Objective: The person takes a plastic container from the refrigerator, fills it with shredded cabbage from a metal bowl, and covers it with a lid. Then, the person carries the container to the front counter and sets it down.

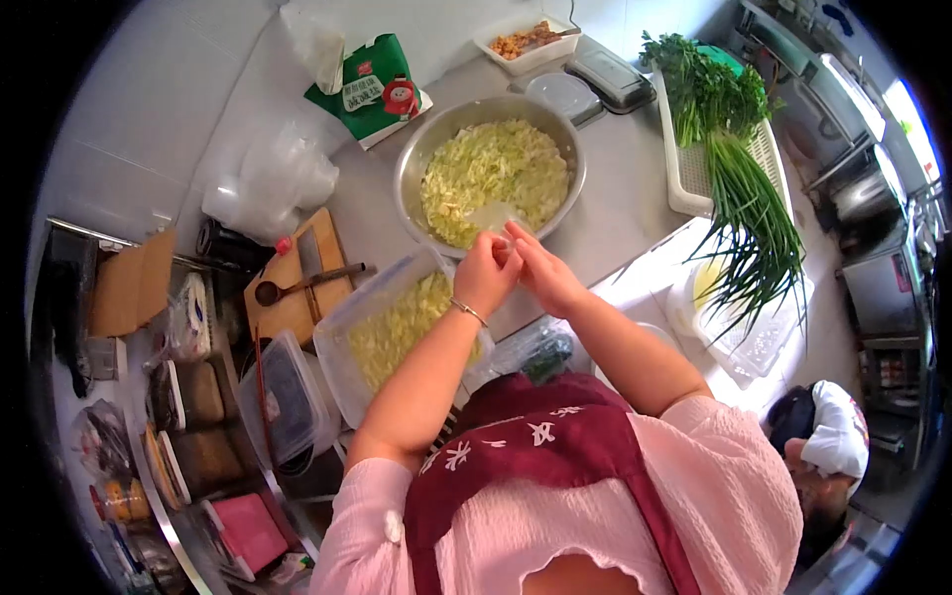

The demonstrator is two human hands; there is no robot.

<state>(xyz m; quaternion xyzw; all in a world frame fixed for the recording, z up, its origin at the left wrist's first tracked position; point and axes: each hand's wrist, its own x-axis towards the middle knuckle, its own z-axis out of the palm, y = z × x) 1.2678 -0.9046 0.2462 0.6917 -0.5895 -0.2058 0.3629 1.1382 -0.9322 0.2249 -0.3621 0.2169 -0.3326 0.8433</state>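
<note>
My left hand, with a bracelet at the wrist, is closed over the near rim of a steel basin. My right hand meets it there, its fingers pressed together against the left fingers. Just beyond the fingertips shows a pale, translucent thing; I cannot make out what it is or how it is held. Chopped cabbage fills much of the basin. Left of my forearm, a clear plastic tub holds more chopped, pale yellow-green cabbage.
A wooden spoon lies across a cutting board. A green bag stands behind. Leafy greens and long chives overhang a white basket. At the back are a food tray and a scale. Another person is low at right.
</note>
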